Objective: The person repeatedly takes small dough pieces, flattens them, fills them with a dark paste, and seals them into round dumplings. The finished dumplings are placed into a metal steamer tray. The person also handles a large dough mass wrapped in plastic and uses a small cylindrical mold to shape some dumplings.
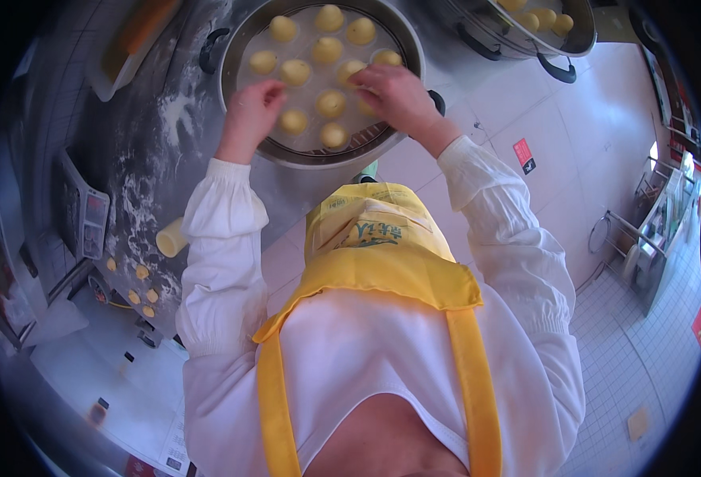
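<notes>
A round metal steamer tray (320,160) with black side handles lies before me, lined with a pale perforated sheet (308,140). Several yellow cone-shaped dough buns (327,50) stand apart on the liner. My left hand (253,113) is over the tray's left side, fingers curled together beside a bun (295,72); nothing shows in them. Over the right side, my right hand (395,95) has its fingertips at another bun (350,73). Whether it grips that bun I cannot tell. The right hand partly covers a further bun below it.
At upper right stands a second steamer (505,42) holding yellow buns. Left, a floury metal worktop (147,155) carries a digital scale (88,208), a pale yellow cylinder (172,237) and small dough pieces (142,272). A plastic tub (109,86) sits at upper left.
</notes>
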Available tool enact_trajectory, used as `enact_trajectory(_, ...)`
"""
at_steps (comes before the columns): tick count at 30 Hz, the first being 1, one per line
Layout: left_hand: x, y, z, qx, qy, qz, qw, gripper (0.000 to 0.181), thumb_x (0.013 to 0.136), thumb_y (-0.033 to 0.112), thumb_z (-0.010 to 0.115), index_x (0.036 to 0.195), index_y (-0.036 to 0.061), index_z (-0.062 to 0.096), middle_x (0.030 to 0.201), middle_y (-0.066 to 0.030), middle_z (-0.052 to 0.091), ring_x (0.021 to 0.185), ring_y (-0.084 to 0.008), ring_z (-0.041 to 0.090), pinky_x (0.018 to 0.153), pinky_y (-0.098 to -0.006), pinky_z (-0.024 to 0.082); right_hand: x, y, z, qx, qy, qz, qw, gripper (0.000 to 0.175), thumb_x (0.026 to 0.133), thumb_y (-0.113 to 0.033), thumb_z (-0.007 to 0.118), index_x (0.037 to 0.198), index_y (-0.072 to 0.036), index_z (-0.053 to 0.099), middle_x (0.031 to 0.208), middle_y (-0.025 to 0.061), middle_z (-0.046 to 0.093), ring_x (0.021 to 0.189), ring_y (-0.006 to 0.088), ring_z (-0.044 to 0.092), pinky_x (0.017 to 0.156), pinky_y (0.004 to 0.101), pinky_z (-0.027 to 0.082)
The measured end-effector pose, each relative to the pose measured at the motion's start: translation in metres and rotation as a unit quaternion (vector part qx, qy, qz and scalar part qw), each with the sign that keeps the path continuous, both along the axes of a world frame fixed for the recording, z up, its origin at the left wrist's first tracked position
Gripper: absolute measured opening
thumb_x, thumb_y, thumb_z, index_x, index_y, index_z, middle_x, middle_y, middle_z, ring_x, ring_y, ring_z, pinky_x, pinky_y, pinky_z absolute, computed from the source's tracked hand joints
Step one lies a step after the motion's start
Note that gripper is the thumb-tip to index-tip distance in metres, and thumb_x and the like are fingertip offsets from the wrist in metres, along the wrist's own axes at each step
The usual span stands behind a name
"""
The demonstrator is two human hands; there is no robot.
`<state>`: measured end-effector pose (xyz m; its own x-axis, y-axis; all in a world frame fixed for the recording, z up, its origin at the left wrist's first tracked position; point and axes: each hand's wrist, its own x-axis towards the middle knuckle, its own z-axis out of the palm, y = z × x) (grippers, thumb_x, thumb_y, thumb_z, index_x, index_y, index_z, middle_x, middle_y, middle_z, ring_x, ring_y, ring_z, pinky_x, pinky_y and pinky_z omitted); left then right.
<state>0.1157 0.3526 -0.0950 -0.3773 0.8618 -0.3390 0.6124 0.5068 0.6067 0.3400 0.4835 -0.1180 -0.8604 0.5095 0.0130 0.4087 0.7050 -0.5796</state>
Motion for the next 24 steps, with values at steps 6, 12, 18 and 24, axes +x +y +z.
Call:
enact_trajectory(6,0.022,-0.032,-0.038,0.092,0.111,-0.157,0.977,0.044,0.068,0.007,0.072,0.111,0.0079,0.063,0.107,-0.0116,0.062,0.099,-0.0316,0.059,0.084,-0.0397,0.049,-0.04,-0.028,-0.023,0.137,-0.01,0.122,0.983,0.019,0.079,-0.016,0.062,0.097,-0.011,0.064,0.103,0.0044,0.061,0.097,0.0245,0.06,0.077,0.0366,0.052)
enact_trajectory(12,0.018,-0.044,-0.047,0.036,0.143,-0.126,0.981,0.034,0.067,0.003,0.07,0.101,0.0088,0.066,0.102,-0.0088,0.062,0.095,-0.0317,0.06,0.081,-0.0406,0.05,-0.057,-0.042,-0.039,0.108,-0.051,0.092,0.989,0.017,0.08,-0.018,0.061,0.096,-0.013,0.064,0.098,0.0055,0.061,0.096,0.0262,0.06,0.078,0.0378,0.052)
enact_trajectory(18,0.031,-0.048,-0.027,0.127,0.144,-0.118,0.974,0.038,0.069,0.009,0.073,0.106,0.0104,0.065,0.106,-0.0085,0.062,0.096,-0.0311,0.06,0.082,-0.0403,0.05,-0.028,-0.03,0.0,0.087,0.033,-0.013,0.996,0.028,0.075,-0.02,0.068,0.103,-0.015,0.065,0.101,0.0042,0.062,0.098,0.025,0.059,0.078,0.0397,0.05)
enact_trajectory(24,0.085,-0.039,-0.028,0.139,0.052,-0.199,0.969,0.036,0.072,0.008,0.071,0.107,0.0124,0.064,0.105,-0.0079,0.061,0.098,-0.0304,0.058,0.083,-0.0383,0.05,0.023,-0.015,-0.013,0.148,-0.039,0.075,0.985,0.026,0.074,-0.015,0.066,0.1,-0.016,0.065,0.101,0.0034,0.061,0.096,0.0246,0.06,0.081,0.0378,0.048)
